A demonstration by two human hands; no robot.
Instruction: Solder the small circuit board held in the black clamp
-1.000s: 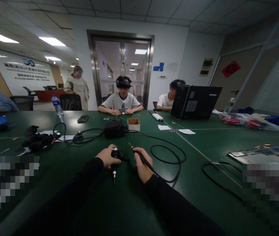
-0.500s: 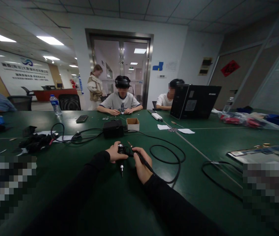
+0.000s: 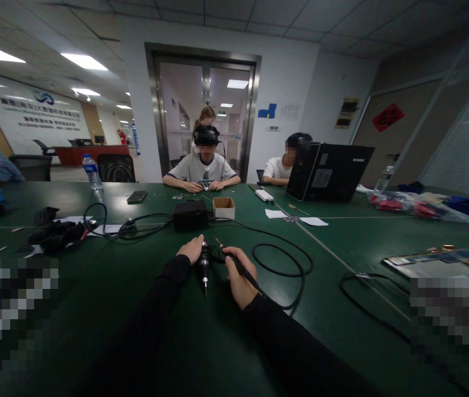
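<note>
A pen-shaped black soldering iron [image 3: 240,266] is gripped in my right hand [image 3: 241,281], its copper-coloured tip pointing up and to the left. Its cable trails from the back of the hand. Just left of that, a black-and-silver screwdriver-like tool [image 3: 204,267] has its thin metal point towards me. My left hand [image 3: 191,251] is beside the far end of this tool, fingers stretched forward and not wrapped over it; some fingertips are hidden. A small dark part, too unclear to name, sits between the tool and the iron.
Ahead are a black box [image 3: 190,215] with cables and a small open carton [image 3: 223,209]. Black cable [image 3: 307,275] loops lie at right. Dark tangled gear [image 3: 58,234] lies left. Beyond are a bottle [image 3: 91,172], a phone [image 3: 137,197], a computer case [image 3: 329,172] and seated people.
My left hand has drawn back to the left off the screwdriver-like tool, uncovering it. My right hand has barely moved. A person standing behind has moved right, behind the seated person opposite.
</note>
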